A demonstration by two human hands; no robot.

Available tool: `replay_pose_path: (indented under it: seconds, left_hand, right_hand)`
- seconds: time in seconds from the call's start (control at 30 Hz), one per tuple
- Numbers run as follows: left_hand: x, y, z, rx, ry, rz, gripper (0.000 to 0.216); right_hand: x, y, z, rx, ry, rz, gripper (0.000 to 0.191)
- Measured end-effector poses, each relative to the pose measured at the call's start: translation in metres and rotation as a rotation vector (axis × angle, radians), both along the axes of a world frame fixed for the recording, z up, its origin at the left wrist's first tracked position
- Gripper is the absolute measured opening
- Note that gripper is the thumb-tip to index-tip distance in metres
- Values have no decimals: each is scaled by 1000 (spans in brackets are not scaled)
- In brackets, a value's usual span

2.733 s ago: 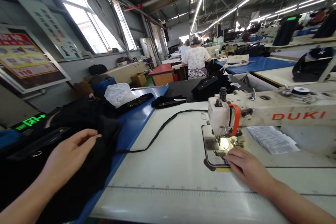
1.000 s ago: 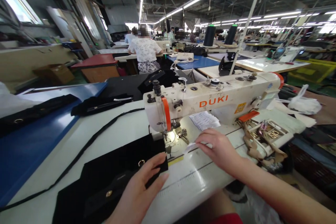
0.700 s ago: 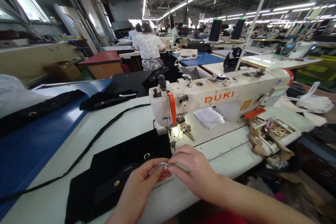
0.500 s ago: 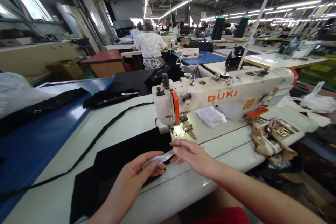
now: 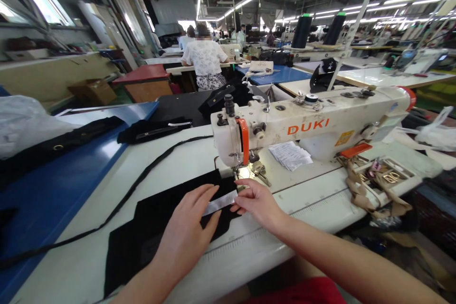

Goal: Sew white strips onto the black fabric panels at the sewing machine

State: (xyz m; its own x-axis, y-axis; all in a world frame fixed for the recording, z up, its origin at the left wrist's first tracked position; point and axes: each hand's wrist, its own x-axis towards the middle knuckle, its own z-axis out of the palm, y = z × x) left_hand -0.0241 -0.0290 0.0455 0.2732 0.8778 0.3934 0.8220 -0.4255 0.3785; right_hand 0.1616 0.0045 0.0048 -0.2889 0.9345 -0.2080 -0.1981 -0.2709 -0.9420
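A narrow white label strip [image 5: 221, 203] with faint print lies across a piece of black fabric [image 5: 142, 228] near the needle area. My right hand [image 5: 257, 203] pinches the strip's right end between thumb and fingers. Flat on the fabric rests my left hand [image 5: 190, 221], thumb and fingers apart, around the strip's left end, which is partly hidden by the fingers. Just beyond both hands stands a white sewing machine [image 5: 306, 126], its lit presser foot [image 5: 244, 173] close to the fabric's upper right corner.
A stack of white labels [image 5: 290, 155] lies under the machine arm. To the right, a small tray [image 5: 388, 175] holds metal rings beside tan straps [image 5: 356, 185]. A long black strip [image 5: 135, 183] crosses the table at left. One co-worker [image 5: 204, 59] sits ahead, facing away.
The label went from being held up between both hands to lying lower over the fabric. My left hand let go of its pinch and spread out flat. The view shifted slightly.
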Motion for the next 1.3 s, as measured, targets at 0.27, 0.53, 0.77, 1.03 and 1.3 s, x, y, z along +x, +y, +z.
replay_pose_path:
  seconds: [0.27, 0.53, 0.77, 1.03, 1.3]
  left_hand:
    - [7, 23, -18, 433, 335, -393, 25]
    - [8, 38, -24, 482, 347, -301, 22]
    - [10, 40, -36, 316, 442, -349, 28]
    - [3, 39, -40, 299, 376, -414, 28]
    - [2, 42, -36, 284, 409, -439, 27]
  right_hand:
    - [-2, 7, -5, 41, -76, 13, 39]
    - [33, -8, 7, 1050, -853, 115, 20]
    - [35, -14, 4, 1248, -1155, 288, 16]
    - [36, -13, 3, 1238, -1126, 294, 18]
    - [37, -14, 3, 1231, -1114, 292, 21]
